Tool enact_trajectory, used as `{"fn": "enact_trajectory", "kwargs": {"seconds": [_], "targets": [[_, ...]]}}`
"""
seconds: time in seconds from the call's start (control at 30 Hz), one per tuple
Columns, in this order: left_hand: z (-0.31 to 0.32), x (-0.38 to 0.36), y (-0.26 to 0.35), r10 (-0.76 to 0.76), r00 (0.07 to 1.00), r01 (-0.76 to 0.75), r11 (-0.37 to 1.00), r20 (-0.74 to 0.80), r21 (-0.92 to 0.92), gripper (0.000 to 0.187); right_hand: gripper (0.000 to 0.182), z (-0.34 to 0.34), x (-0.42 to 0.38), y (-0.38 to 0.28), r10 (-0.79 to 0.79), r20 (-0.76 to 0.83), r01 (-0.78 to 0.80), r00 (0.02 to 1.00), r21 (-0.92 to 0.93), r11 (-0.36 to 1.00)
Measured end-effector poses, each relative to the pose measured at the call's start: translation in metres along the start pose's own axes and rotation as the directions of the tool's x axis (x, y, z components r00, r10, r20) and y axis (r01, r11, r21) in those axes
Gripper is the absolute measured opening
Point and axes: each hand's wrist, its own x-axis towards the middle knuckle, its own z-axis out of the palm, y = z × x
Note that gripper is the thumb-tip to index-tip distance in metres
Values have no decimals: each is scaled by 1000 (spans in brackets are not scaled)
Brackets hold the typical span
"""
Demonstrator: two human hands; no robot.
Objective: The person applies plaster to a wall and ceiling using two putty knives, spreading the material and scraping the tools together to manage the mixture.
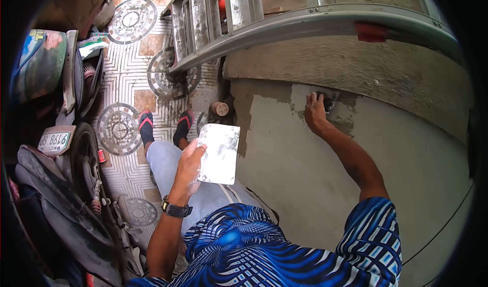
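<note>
My left hand grips a white rectangular board by its left edge, in front of my thigh. Grey smears mark the board's face, and whitish residue coats my fingers. Out to the right, my right hand is closed around a small dark trowel, pressed to the wall near its upper edge. My fingers hide part of the tool. Smooth pale grey coating covers much of the wall. Darker, rough patches show around the trowel and along the left edge.
An aluminium ladder lies across the top, beside a rough concrete ledge. A motorcycle with a licence plate stands close on my left. A red can and a round wooden piece are on the patterned floor.
</note>
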Motion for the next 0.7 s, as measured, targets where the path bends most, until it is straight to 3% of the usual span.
{"fn": "enact_trajectory", "kwargs": {"seconds": [0.17,0.27,0.37,0.47,0.53,0.7], "targets": [[9,-2,6,14,1000,-14,1000,20,-13,38,34,13,-35,-32,-10,-110,16,994,50,999],[6,1,1,12,1000,-12,1000,26,-8,36,32,-1,-68,-50,-76,2,73,997,279,958],[8,2,-1,-4,1000,4,1000,26,-9,36,33,-7,-78,-51,26,-180,42,983,369,929],[5,7,-5,-31,999,31,999,22,20,35,39,0,-52,-17,207,-368,-133,907,216,967],[7,4,-4,-35,999,34,999,25,18,35,45,-21,-50,15,203,-170,-205,964,9,979],[6,4,-8,-61,998,61,998,17,-14,36,53,6,-42,33,186,-71,-187,980,2,982]]}}
